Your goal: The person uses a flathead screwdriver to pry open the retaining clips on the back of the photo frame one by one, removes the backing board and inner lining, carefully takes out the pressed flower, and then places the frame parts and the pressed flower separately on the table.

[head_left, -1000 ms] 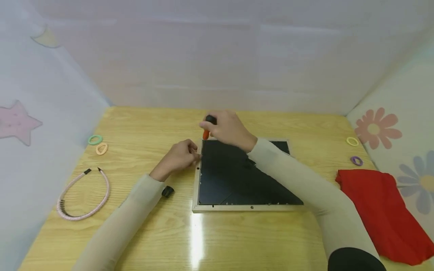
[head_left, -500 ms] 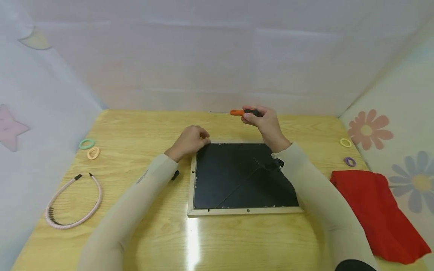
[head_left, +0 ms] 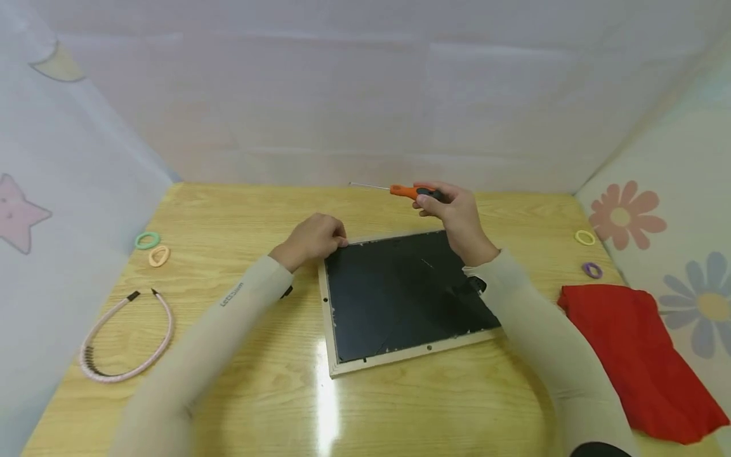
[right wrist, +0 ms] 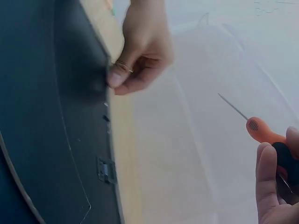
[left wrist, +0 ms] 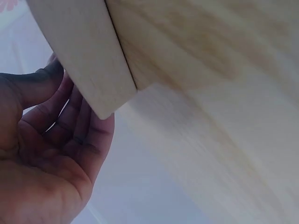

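A picture frame (head_left: 400, 298) with a pale wooden border lies on the table, its black backing facing up. My left hand (head_left: 315, 236) pinches the frame's far left corner, thumb on top. In the left wrist view the fingers curl by the wooden edge (left wrist: 84, 51). My right hand (head_left: 459, 219) holds a screwdriver (head_left: 402, 190) with an orange and black handle above the frame's far side. Its thin shaft points left, away from the frame. A small metal clip (right wrist: 106, 170) sits at the backing's edge in the right wrist view.
Left on the wooden table (head_left: 240, 406) are a pink headband (head_left: 165, 339), a green ring (head_left: 147, 240) and an orange ring (head_left: 158, 256). At the right lie a yellow ring (head_left: 584, 238), a purple ring (head_left: 592, 270) and a red cloth (head_left: 634, 355). Fabric walls enclose the table.
My right hand has lifted the screwdriver off the frame's far left corner and moved right, turning it level. The left hand has moved to that corner, and the frame has turned slightly counterclockwise.
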Tool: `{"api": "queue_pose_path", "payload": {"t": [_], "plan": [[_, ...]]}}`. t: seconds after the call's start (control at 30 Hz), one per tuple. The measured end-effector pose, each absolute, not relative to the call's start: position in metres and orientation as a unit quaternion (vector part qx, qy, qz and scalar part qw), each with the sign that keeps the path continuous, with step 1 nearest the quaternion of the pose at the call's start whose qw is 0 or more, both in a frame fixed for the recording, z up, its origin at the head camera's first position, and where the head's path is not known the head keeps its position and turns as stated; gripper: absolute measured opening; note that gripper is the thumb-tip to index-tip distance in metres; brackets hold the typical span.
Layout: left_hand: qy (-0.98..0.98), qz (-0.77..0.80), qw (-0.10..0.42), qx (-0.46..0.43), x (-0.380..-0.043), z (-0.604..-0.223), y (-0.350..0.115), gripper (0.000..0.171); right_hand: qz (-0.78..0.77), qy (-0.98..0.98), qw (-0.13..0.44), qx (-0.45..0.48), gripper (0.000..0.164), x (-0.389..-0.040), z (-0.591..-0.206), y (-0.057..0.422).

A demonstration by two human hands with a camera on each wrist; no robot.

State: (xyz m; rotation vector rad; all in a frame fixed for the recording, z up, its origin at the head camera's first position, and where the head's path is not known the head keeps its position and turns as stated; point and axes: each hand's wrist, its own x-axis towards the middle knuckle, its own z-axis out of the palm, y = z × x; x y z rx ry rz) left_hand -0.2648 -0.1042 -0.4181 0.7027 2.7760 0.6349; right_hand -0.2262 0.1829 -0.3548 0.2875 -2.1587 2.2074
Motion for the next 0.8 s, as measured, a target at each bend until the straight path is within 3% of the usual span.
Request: {"api": "queue_pose_path", "payload": {"t": [0.2,0.47,0.8], "plan": [[0.937,0.227,0.118,0.237,-0.25,-0.422,-0.126,0.019,0.758,-0.644,0.034,0.096,0.042,-0.22,-0.344,0.191],[0.883,0.368,0.255,0.145,-0.212,-0.426,-0.15,0.027,0.777,-0.619,0.04,0.104,0.046,-0.211,-0.337,0.2],[0.837,0.478,0.267,0.017,-0.147,-0.431,-0.143,0.039,0.72,-0.682,0.018,0.127,0.041,-0.195,-0.346,0.2]]}}
